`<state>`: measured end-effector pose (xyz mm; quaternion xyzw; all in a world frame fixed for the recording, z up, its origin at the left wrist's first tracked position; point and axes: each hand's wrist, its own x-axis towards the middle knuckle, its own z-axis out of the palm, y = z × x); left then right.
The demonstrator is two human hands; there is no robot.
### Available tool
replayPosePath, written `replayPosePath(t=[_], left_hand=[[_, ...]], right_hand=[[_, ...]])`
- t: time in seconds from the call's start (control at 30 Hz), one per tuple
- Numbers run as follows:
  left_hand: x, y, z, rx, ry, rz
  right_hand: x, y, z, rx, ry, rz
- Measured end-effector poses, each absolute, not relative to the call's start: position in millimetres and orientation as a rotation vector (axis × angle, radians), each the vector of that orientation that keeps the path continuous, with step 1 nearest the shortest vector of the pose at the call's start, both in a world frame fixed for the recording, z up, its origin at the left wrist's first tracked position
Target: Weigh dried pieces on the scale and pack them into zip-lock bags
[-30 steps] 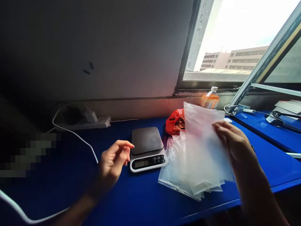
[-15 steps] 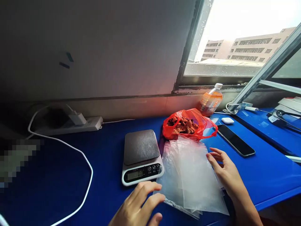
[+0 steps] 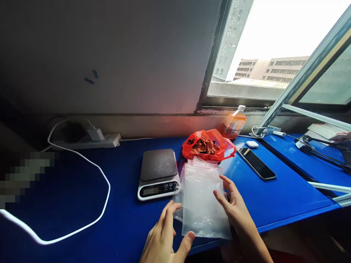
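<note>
A stack of clear zip bags (image 3: 205, 201) lies on the blue table. My left hand (image 3: 164, 230) is at its lower left corner, with fingers and thumb spread apart. At the right edge my right hand (image 3: 233, 202) has its thumb over the top bag and its fingers curved along the side; whether it presses on the plastic I cannot tell. Left of the bags sits a kitchen scale (image 3: 159, 173) whose display reads about zero, its plate bare. Behind them a red plastic bag (image 3: 189, 151) stands open, holding dried reddish-brown pieces (image 3: 204, 145).
A bottle of orange drink (image 3: 235, 122) stands by the wall. To the right lie a phone (image 3: 257, 163) and a white earbud case (image 3: 252, 144). A power strip (image 3: 112, 140) and a looping white cable (image 3: 108, 193) are on the left. A metal frame (image 3: 304, 62) slants past the window.
The bags have been squared into a neater stack. My right hand has moved in against their right edge, and my left thumb has spread to the lower edge. The camera view has shifted.
</note>
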<state>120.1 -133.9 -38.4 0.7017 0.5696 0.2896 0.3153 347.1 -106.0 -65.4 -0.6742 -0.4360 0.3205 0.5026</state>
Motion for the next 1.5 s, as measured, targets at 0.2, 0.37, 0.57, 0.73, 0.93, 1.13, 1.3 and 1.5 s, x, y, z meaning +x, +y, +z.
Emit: replayPosePath(t=[0.2, 0.37, 0.57, 0.73, 0.93, 1.13, 1.3, 1.5], left_hand=[[111.3, -134.7, -23.4, 1.859, 1.382, 0.605], [97.2, -126.7, -30.7, 2.024, 1.197, 0.605], [115.6, -120.1, -28.1, 1.776, 1.108, 0.524], [126.6, -110.7, -23.6, 1.585, 1.185, 0.512], [140.9, -104.1, -26.4, 1.273, 1.050, 0.665], [154.7, -83.8, -22.9, 1.041, 0.938, 0.633], [155.4, -80.4, -26.7, 1.143, 0.878, 0.622], [149.8, -82.3, -12.8, 1.540, 0.835, 0.741]], right_hand=[[377.0, -87.5, -64.3, -1.672, -1.189, 0.285], [467.5, -57.2, -63.4, -2.132, -1.119, -0.324], [501.0, -48.8, -73.1, -2.352, -1.269, -0.263], [456.6, -65.2, -67.3, -2.093, -1.254, -0.059], [372.0, -83.1, -59.2, -1.489, -1.067, 0.939], [369.8, -74.6, -39.8, -1.456, -0.768, 1.107], [362.2, -84.8, -20.1, -1.324, -0.792, 1.483], [343.1, -111.5, -2.7, -1.378, -0.943, 0.959]])
